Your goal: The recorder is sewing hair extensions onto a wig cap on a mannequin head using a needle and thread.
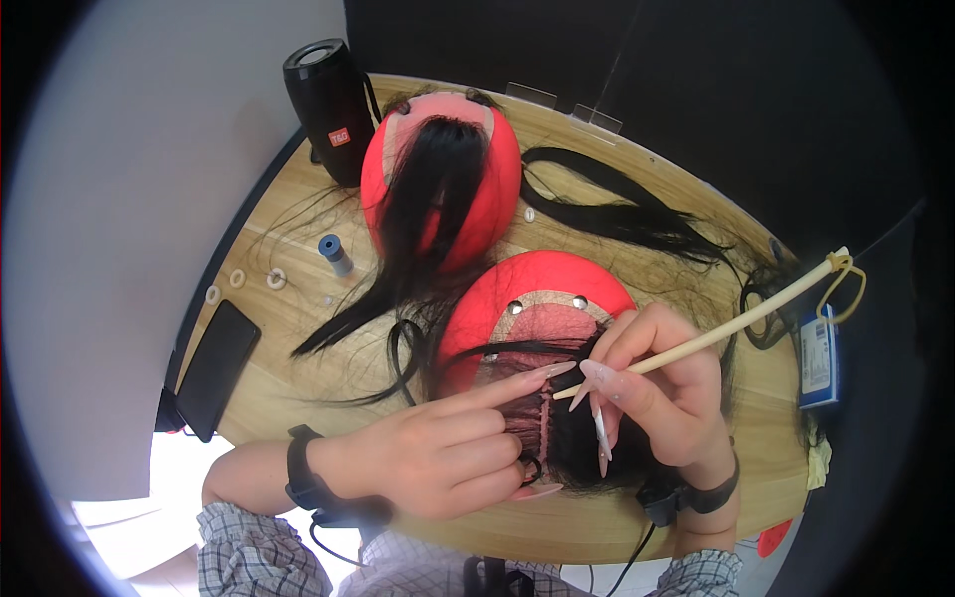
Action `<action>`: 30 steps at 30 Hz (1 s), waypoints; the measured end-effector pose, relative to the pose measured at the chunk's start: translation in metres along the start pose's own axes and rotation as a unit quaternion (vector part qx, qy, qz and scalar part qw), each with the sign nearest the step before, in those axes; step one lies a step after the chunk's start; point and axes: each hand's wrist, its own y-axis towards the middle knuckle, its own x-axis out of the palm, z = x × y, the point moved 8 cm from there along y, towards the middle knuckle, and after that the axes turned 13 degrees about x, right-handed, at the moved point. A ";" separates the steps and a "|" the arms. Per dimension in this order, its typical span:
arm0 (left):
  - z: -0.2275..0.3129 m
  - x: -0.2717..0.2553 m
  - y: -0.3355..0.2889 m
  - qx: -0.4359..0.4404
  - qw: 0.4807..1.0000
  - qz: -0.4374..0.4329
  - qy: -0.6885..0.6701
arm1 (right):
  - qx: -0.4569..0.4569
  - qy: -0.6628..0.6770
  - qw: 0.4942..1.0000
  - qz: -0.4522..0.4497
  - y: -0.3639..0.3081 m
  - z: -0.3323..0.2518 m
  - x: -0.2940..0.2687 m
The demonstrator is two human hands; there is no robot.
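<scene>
In front of me lies a red dome-shaped wig block (473, 316) with a pink net wig cap (547, 320), pinned at its edge. Black hair (572, 443) covers the cap's right part, beside a ridge on the net. My right hand (667, 388) pinches a long cream ventilating needle (741, 323), its thin end down at the net. A yellow rubber band (846, 298) loops round the upper end. My left hand (438, 453) rests on the cap, index finger stretched toward the needle's tip. Its other fingers curl closed; what they hold, if anything, is hidden.
Behind stands a second red wig block (504, 164) with black hair hanging forward. A black speaker (328, 109), blue thread spool (335, 254), small white rings (277, 279) and dark phone (217, 368) are left. To the right lie a loose hair bundle (617, 189) and blue-white box (819, 363).
</scene>
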 end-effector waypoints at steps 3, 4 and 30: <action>0.000 0.000 0.001 0.004 1.000 -0.002 -0.005 | -0.014 0.000 1.000 -0.001 0.000 -0.001 0.000; 0.001 -0.001 0.001 0.005 1.000 -0.002 -0.004 | -0.017 -0.002 1.000 0.001 -0.001 -0.001 0.000; 0.001 0.001 -0.001 0.014 0.999 -0.043 0.019 | -0.002 0.011 1.000 0.023 0.002 0.004 -0.001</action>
